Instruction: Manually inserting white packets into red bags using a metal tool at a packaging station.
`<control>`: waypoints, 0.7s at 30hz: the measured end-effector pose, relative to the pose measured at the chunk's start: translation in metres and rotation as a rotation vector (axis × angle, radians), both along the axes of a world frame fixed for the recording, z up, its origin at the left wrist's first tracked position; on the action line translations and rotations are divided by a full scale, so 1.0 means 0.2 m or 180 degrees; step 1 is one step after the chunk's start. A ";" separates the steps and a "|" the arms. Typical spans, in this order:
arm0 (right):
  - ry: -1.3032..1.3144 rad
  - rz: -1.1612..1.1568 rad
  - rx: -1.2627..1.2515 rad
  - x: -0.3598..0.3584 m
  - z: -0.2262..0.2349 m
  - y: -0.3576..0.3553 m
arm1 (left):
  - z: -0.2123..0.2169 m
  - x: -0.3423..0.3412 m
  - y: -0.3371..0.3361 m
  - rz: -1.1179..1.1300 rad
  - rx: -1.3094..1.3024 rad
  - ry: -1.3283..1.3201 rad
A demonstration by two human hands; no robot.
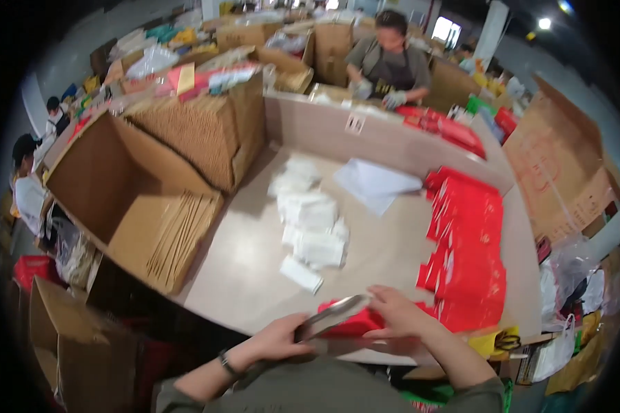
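At the near edge of the table, my left hand [280, 339] is closed round one end of a narrow greyish, shiny flat thing [334, 316], blurred; its kind is unclear. My right hand [398, 315] is beside its far end, fingers and thumb apart, over a red packet [355, 325] lying below. Whether the right fingertips touch the grey thing I cannot tell. White folded packets [313, 220] lie in an overlapping row up the middle of the table. To the right, red printed packets [465, 255] overlap in a long stack.
A cardboard box [127, 199] with flat brown sheets stands at the left, before a cardboard stack [193, 138]. A white sheet [375, 182] lies near the raised back edge. Scissors [508, 340] rest at the near right corner. A gloved co-worker [389, 62] stands across the table.
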State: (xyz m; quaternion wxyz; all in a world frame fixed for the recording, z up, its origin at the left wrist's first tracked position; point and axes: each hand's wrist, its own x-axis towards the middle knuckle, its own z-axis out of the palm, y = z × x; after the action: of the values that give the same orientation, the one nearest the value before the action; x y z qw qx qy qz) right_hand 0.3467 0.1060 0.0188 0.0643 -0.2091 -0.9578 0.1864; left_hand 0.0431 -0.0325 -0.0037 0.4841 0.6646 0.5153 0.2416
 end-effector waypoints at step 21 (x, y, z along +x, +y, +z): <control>-0.0228 -0.1891 -0.1332 -0.58 -0.06 -0.25 | 0.02 -0.21 -0.09 0.0350 0.0574 0.1569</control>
State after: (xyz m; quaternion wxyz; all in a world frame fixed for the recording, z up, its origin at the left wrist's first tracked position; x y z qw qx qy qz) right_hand 0.2306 0.0553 0.0065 0.0379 -0.4932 -0.7981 0.3440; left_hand 0.0017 -0.0501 0.0000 0.2691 0.7148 0.6294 0.1434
